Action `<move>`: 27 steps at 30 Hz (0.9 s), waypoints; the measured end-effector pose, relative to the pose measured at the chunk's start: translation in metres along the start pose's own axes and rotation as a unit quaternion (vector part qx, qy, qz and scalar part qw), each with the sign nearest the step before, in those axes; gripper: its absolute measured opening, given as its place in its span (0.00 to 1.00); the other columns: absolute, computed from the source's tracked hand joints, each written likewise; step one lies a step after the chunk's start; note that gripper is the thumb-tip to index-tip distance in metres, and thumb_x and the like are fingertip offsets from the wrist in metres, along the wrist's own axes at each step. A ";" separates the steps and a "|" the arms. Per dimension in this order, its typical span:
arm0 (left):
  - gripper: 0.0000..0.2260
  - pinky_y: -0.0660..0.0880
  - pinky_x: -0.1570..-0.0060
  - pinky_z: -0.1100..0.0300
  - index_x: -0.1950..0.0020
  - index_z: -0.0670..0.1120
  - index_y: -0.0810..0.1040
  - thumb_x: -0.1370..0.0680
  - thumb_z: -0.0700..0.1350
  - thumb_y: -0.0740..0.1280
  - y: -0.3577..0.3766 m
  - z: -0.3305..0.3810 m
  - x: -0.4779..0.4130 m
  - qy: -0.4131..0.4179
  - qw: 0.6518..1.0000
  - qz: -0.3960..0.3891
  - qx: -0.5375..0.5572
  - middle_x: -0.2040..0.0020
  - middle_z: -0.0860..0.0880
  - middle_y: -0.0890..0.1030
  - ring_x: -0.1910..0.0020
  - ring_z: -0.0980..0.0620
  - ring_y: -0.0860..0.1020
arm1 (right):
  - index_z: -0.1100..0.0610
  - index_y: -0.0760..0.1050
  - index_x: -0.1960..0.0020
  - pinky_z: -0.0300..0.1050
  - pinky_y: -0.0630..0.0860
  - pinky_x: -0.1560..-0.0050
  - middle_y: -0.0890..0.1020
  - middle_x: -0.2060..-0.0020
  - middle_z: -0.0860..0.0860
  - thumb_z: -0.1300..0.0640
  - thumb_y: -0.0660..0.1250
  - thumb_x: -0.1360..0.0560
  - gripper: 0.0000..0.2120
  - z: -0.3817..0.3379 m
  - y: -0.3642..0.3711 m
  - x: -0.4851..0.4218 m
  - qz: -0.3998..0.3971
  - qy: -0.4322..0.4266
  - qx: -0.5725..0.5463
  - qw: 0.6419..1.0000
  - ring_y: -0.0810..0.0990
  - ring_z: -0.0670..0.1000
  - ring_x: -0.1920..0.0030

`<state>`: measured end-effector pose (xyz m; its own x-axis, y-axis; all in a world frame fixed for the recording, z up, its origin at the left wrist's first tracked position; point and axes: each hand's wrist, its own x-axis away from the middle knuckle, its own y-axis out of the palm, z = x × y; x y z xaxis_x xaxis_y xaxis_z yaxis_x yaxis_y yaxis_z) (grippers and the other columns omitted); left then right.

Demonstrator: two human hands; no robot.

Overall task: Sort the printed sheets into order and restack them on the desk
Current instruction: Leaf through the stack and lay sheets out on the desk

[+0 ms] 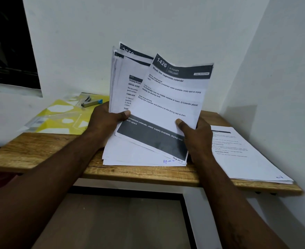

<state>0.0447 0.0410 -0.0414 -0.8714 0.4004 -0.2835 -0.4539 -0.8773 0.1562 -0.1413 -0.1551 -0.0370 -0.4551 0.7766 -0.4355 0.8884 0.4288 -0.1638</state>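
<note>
I hold a fanned bundle of printed sheets (126,69) upright over the wooden desk (45,150). My left hand (106,121) grips the bundle's lower left, thumb on the front. My right hand (193,133) pinches the front sheet (171,105), headed "1426 KITCHEN" and marked "Page No: 2" by hand at its bottom corner. That sheet is tilted and pulled a little rightward from the rest. A second stack of printed sheets (247,153) lies flat on the desk's right end.
A yellow patterned folder (61,117) lies at the desk's back left with a stapler (90,102) on it. White walls close in behind and to the right. A dark window (7,42) is at upper left. Below the desk is a dark-framed panel (126,221).
</note>
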 end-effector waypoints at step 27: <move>0.14 0.84 0.46 0.45 0.42 0.43 0.85 0.26 0.44 0.79 -0.011 0.015 0.014 0.047 0.998 0.046 0.027 0.48 0.45 0.88 0.50 0.44 0.87 | 0.56 0.81 0.47 0.55 0.78 0.36 0.85 0.49 0.50 0.42 0.67 0.20 0.17 -0.020 -0.033 -0.018 0.154 0.018 -0.002 0.988 0.82 0.54 0.46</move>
<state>0.0345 0.0603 -0.0332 -0.8897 0.2907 -0.3520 -0.3847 -0.8926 0.2352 -0.1635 -0.1742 -0.0065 -0.1655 0.8867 -0.4317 0.9848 0.1718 -0.0249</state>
